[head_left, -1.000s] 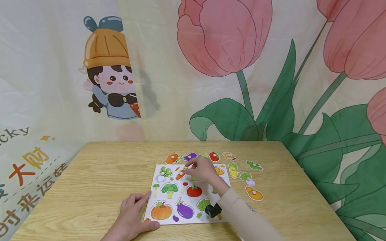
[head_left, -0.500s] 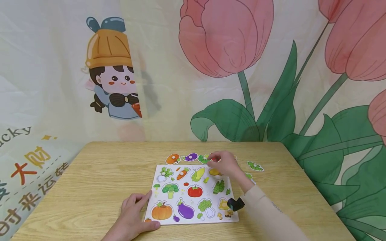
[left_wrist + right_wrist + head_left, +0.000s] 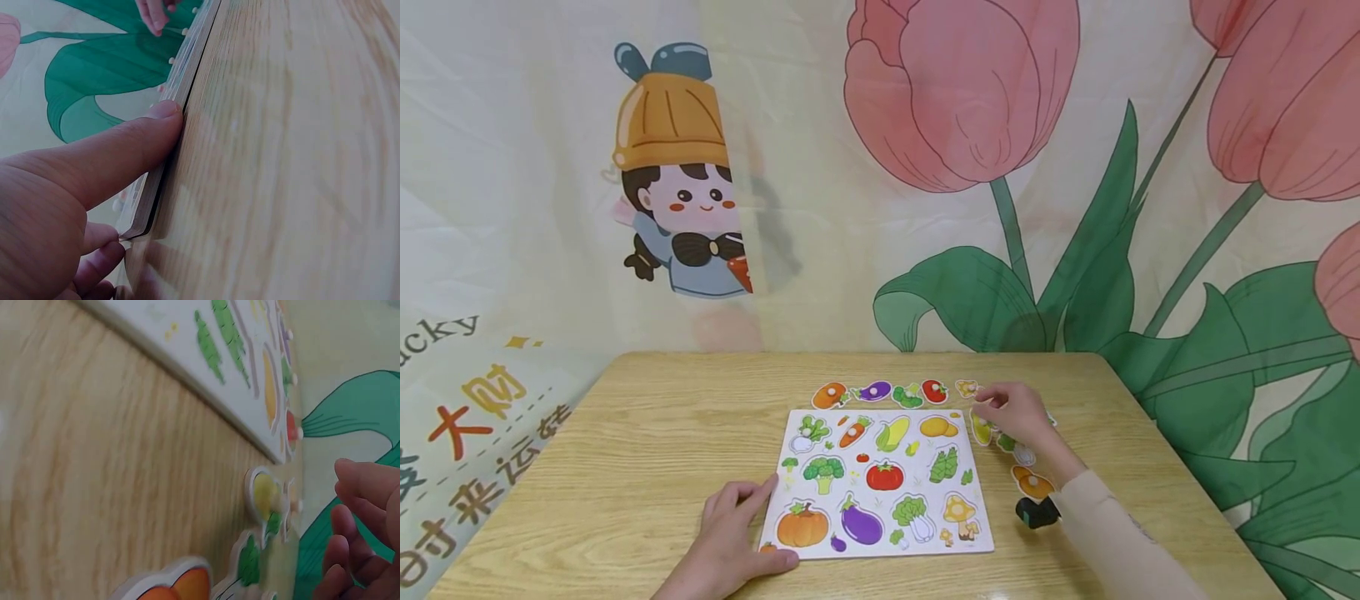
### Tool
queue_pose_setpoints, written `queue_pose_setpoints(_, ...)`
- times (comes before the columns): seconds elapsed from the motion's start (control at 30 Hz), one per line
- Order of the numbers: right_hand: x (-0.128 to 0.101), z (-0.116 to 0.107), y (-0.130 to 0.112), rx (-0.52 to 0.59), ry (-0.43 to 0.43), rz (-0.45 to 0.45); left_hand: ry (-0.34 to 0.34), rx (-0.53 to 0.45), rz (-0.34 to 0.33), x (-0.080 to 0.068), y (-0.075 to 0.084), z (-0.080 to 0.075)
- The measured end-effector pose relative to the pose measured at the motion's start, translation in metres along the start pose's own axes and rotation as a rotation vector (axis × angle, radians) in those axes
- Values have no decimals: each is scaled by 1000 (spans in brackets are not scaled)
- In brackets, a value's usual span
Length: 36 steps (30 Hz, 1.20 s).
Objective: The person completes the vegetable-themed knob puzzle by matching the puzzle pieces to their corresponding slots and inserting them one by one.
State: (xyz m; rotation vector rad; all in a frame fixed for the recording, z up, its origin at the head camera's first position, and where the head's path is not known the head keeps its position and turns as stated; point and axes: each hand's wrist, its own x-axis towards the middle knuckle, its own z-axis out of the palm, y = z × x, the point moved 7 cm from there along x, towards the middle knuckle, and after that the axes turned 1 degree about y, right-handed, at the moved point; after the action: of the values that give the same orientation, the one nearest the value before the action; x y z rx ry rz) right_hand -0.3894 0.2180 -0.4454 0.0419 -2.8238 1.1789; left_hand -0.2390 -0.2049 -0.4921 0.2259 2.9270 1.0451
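Right grip (image 3: 1017,414) has moved right, corn piece (image 3: 263,491) just below

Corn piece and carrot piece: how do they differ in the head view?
The carrot piece sits in the board; the corn piece lies on the table beside it. The carrot piece is mainly orange, the corn piece mainly yellow. The carrot piece is uncovered, while the right hand partly hides the corn piece. Both have a knob.

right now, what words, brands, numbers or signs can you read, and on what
"ucky", start cut off, on the backdrop
"大财", same backdrop
"时来运转", same backdrop
Backdrop character at left edge: cut off, unreadable
Print on right sleeve: too small to read
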Motion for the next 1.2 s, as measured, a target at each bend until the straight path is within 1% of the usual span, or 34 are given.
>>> queue_pose_setpoints(0.13,-3,-3,11,-19,10,4,4,3,0,0,1,0)
queue_pose_setpoints(0.23,-4,-3,18,-26,-1,7,6,1,-7,-1,1,-1)
queue_pose_setpoints(0.3,-3,-4,21,-36,-22,-13,8,1,-6,-1,1,-1)
queue_pose_setpoints(0.43,1,-7,21,-82,-96,-120,10,3,-8,-1,1,0)
queue_pose_setpoints(0.57,6,-7,15,-140,-210,-259,11,5,-8,-1,0,0)
queue_pose_setpoints(0.7,11,-5,10,-213,-287,-337,11,5,-6,-1,0,0)
queue_pose_setpoints(0.9,15,-2,5,-291,-339,-366,3,2,-26,0,-1,-1)
queue_pose_setpoints(1.0,15,1,3,-324,-356,-404,-2,4,-34,0,0,-1)
queue_pose_setpoints(1.2,16,6,-1,-385,-358,-492,-11,-3,-51,0,-1,-1)
